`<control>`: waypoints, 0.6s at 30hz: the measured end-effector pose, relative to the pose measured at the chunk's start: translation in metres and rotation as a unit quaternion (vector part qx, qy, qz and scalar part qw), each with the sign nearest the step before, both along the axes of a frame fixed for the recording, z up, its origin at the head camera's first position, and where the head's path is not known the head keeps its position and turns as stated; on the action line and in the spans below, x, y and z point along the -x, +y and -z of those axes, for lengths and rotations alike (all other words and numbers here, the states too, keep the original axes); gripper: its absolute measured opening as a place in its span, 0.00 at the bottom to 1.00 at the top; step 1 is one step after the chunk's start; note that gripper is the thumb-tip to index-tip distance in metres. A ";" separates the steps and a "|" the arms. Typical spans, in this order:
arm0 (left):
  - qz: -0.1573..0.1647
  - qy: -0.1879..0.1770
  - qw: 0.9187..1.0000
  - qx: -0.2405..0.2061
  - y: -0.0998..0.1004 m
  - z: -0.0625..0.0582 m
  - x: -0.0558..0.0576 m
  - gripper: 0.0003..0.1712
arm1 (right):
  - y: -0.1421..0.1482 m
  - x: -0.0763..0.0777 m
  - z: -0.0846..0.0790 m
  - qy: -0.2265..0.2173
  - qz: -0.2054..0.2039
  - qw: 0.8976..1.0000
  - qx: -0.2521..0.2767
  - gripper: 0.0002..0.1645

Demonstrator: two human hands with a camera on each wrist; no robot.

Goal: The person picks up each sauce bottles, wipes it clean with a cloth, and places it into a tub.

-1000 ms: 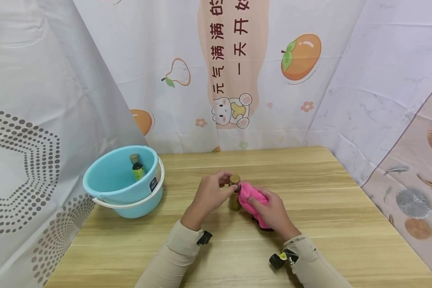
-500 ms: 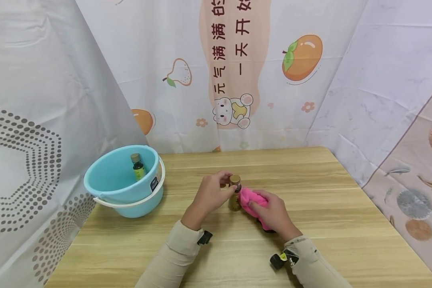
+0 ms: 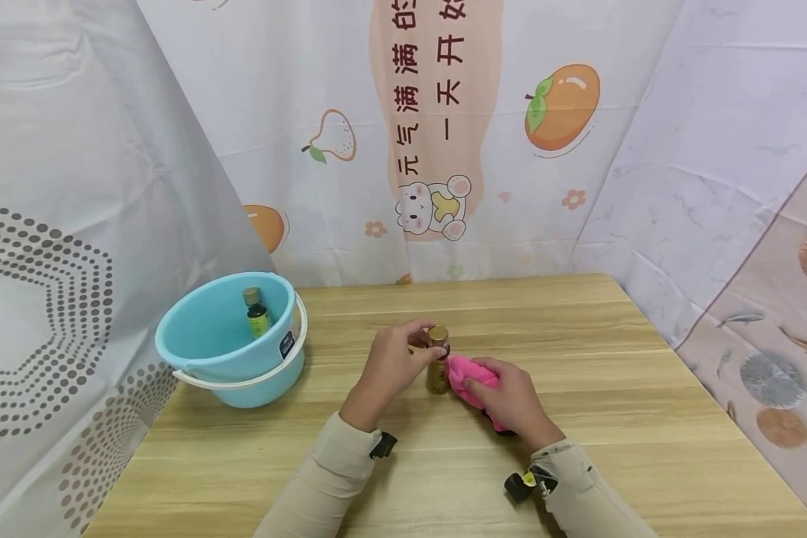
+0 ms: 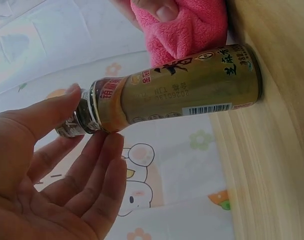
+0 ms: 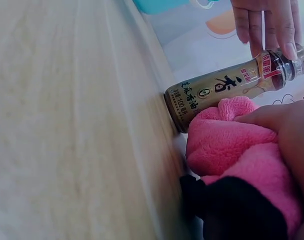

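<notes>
A sesame oil bottle (image 3: 438, 379) with a gold cap and gold label stands upright on the wooden table. My left hand (image 3: 393, 360) pinches its neck between thumb and fingers, just under the cap. Bunched in my right hand (image 3: 512, 396) is a pink plush cloth (image 3: 469, 379), held against the right side of the bottle. In the left wrist view the cloth (image 4: 189, 32) lies along the label of the bottle (image 4: 192, 92). A black part (image 5: 242, 210) shows beneath the pink cloth in the right wrist view.
At the table's left stands a light blue bucket (image 3: 205, 366) with a white handle (image 3: 242, 385). Inside it leans a small dark bottle (image 3: 258, 317) with a yellow-green label. A printed curtain (image 3: 336, 224) hangs behind the table's back edge.
The cloth in my right hand has slid a little down the side of the bottle. My left hand keeps its hold on the neck, and the bottle stays in place.
</notes>
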State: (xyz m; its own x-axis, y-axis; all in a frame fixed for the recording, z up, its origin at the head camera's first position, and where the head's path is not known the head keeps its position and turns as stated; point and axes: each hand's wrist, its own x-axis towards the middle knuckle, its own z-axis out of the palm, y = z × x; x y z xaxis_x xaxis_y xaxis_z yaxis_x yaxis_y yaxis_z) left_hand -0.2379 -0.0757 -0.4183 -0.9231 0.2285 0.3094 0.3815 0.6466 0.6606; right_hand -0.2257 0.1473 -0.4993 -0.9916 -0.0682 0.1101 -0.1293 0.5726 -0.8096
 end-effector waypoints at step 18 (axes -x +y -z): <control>0.014 0.007 1.000 0.010 -0.001 -0.002 -0.001 0.23 | -0.002 0.000 -0.004 -0.025 0.013 0.992 0.121 0.25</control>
